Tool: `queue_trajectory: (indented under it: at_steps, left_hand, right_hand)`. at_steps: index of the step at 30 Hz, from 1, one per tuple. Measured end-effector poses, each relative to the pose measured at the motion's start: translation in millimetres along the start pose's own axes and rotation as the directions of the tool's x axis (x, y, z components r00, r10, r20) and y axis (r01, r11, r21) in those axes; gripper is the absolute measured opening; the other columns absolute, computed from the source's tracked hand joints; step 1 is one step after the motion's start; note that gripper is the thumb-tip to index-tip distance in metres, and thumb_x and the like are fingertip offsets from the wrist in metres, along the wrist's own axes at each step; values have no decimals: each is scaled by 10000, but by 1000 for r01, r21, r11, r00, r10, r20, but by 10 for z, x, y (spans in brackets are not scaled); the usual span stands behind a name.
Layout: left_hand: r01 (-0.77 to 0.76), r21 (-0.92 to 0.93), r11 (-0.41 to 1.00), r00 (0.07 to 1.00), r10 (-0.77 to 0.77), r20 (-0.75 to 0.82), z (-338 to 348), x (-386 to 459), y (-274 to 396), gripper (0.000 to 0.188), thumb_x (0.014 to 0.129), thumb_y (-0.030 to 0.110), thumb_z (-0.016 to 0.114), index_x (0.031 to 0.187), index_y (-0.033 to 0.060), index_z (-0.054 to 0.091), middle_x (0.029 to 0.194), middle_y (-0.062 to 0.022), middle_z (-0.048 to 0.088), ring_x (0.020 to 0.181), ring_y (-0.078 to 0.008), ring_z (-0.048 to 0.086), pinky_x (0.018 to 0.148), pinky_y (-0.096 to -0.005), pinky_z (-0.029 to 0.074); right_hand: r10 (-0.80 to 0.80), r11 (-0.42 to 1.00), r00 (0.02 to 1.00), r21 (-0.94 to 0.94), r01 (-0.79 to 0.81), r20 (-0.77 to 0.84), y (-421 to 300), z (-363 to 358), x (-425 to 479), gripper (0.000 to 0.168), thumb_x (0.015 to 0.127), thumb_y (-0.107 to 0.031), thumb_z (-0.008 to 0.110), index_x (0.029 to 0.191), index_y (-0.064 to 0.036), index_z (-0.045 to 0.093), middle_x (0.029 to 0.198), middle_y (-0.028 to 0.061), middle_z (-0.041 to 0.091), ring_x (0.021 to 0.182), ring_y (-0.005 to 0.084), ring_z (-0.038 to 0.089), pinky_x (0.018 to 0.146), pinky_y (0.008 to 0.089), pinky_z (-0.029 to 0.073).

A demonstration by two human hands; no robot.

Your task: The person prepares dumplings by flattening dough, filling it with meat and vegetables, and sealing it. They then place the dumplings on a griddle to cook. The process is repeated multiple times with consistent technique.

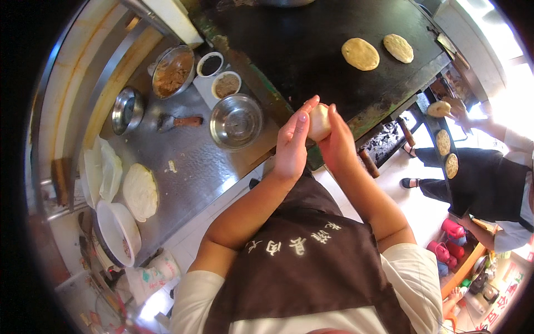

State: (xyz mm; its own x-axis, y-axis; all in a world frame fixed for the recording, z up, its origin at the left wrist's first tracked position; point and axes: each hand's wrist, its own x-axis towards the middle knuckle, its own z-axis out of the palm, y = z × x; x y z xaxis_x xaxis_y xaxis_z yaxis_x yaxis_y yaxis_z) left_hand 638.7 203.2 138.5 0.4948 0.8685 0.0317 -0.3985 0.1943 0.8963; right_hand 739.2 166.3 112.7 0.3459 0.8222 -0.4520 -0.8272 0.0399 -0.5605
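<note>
Between my two palms, at the near corner of a dark flat griddle, is a pale round piece of dough. My left hand presses it from the left side, fingers pointing up. My right hand cups its other side and lower edge. Two flat rounds of dough, one yellower and one paler, lie apart on the griddle. On the metal worktop at left rests a larger slab of dough.
The worktop holds an empty-looking steel bowl, a bowl of brown filling, small cups of dark and brown seasoning, a wooden-handled scraper and a white tub. A co-worker stands at right beside flatbreads on a rack.
</note>
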Motion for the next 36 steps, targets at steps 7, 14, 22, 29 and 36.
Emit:
queue_trajectory:
  at_steps: [7, 14, 22, 29, 36]
  left_hand:
    - [67, 41, 997, 984, -59, -170, -67, 144, -170, 426, 971, 292, 479, 1236, -40, 516, 1272, -107, 519, 1204, -153, 443, 1048, -272, 285]
    - [105, -65, 992, 978, -115, -172, -505, 140, -184, 314, 957, 190, 519, 1166, -41, 559, 1194, -86, 566, 1149, -138, 487, 1015, -251, 341]
    - [173, -32, 984, 966, -176, -191, -675, 218, -71, 318, 962, 195, 494, 1168, -39, 558, 1195, -119, 577, 1158, -176, 500, 1036, -293, 346]
    - [184, -3, 983, 974, -182, -133, -701, 341, -160, 299, 942, 194, 541, 1141, -28, 573, 1181, -95, 582, 1122, -142, 516, 996, -260, 370]
    - [162, 223, 961, 986, -169, 10, -563, 529, -194, 306, 919, 96, 560, 1201, -22, 536, 1222, -101, 559, 1147, -157, 509, 991, -273, 391]
  right_hand:
    - [-576, -373, 404, -669, 643, 710, -643, 77, 687, 297, 849, -243, 627, 1048, -24, 629, 1069, 93, 632, 960, 263, 612, 838, 369, 484]
    - [-308, -303, 489, -572, 762, 816, -981, 254, 687, 479, 870, -128, 527, 1339, -95, 441, 1420, 134, 392, 1350, 314, 305, 1096, 525, 172]
    - [-185, -560, 668, -636, 531, 721, -710, -251, 762, 489, 870, -205, 535, 1323, -51, 438, 1424, 137, 374, 1336, 308, 320, 1104, 448, 251]
    - [-60, -625, 685, -563, 541, 726, -665, -306, 708, 532, 858, -213, 582, 1337, -47, 421, 1439, 119, 358, 1337, 296, 326, 1086, 460, 272]
    - [-98, -546, 664, -598, 587, 741, -854, -367, 1106, 552, 864, -218, 576, 1353, -36, 394, 1456, 144, 321, 1355, 296, 289, 1096, 457, 245]
